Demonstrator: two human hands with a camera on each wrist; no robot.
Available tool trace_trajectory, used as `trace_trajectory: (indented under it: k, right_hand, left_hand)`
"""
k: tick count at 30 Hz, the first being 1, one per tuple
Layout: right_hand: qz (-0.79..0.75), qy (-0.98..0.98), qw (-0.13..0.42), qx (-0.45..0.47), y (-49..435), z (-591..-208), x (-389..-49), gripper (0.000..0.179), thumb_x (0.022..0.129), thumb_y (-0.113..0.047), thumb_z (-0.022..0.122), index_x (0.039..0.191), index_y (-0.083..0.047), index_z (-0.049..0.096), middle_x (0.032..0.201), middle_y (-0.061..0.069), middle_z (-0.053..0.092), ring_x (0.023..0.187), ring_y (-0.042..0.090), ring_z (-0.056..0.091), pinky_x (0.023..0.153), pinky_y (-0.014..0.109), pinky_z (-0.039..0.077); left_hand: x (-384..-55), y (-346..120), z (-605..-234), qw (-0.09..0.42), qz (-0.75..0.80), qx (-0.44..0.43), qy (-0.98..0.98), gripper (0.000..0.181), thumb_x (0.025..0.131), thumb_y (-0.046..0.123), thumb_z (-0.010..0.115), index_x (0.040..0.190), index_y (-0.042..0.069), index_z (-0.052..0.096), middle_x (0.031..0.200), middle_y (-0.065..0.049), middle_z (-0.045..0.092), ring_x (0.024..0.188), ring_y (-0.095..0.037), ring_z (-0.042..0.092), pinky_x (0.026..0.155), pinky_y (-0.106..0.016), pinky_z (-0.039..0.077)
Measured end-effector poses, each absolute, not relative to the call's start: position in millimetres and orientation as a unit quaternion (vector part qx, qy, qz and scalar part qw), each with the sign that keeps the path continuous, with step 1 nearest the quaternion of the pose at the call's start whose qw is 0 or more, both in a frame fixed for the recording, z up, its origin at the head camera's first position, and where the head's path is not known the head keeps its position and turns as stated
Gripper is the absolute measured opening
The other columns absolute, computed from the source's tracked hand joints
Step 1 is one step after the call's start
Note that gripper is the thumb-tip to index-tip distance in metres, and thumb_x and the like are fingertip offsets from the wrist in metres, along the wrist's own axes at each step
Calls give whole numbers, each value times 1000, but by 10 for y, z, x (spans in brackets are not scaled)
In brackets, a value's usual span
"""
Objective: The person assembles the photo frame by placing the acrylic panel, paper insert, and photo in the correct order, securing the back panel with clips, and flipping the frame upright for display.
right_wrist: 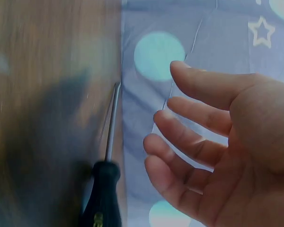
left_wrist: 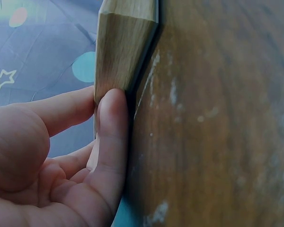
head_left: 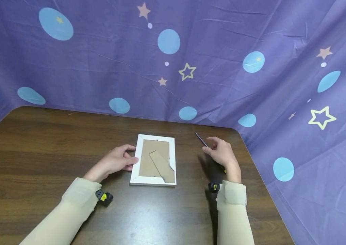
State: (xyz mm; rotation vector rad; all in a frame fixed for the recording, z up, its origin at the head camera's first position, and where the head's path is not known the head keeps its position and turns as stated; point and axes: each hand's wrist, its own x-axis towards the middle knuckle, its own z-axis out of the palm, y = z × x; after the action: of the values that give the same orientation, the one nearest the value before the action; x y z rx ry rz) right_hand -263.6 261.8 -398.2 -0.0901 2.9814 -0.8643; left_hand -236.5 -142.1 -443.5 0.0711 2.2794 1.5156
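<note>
A white picture frame [head_left: 136,163] lies face down on the table, its brown backing board [head_left: 148,161] and angled stand leg [head_left: 161,165] showing. My left hand [head_left: 119,160] pinches the left edge, thumb over the white border. In the left wrist view the fingers [left_wrist: 114,118] press against the frame's side [left_wrist: 123,52]. Right of the frame, a screwdriver [right_wrist: 105,189] with a dark handle and thin metal shaft lies on the table. Above it hovers my right hand [head_left: 221,153], fingers loosely bent and apart, with nothing between them.
The dark wooden table [head_left: 53,146] has its right edge close beside the right arm. A purple curtain [head_left: 124,61] with stars and blue dots hangs behind and to the right. Both wrists carry small black straps with cameras [head_left: 104,197].
</note>
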Motion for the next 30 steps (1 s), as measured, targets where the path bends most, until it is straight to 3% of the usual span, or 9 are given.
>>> trace_trajectory:
  k: [6,13,23,30]
  right_hand:
    - [-265,964,30,-5,2830,-4047,-2623,55,102,-32,73,149,-6,59,120,20,71,111,37,67,96,54,56]
    - [-257,964,55,26,2958,-4088,-2579,51,100,-32,75,142,-4,64,117,19,68,107,36,65,92,52,55]
    - [-258,958,100,74,3015,-4100,-2539,44,96,-32,80,125,-2,69,124,21,73,114,39,67,97,54,55]
    - [-252,958,107,89,3032,-4198,-2568,30,94,-28,81,108,-5,68,110,13,74,96,30,65,84,44,54]
  left_hand:
    - [-2371,-1419,-4441,200,534,22,821,63,102,15,72,155,-3,44,100,-15,68,78,-16,73,75,-30,65]
    - [-2376,-1430,-4441,201,538,22,818,63,102,15,72,155,-3,43,101,-16,68,78,-17,73,75,-30,65]
    - [-2365,-1437,-4425,203,543,26,814,64,101,15,73,155,-4,43,100,-15,68,77,-16,72,74,-29,65]
    - [-2358,-1426,-4432,202,548,33,811,64,102,13,72,155,-6,42,100,-16,68,78,-16,72,75,-31,66]
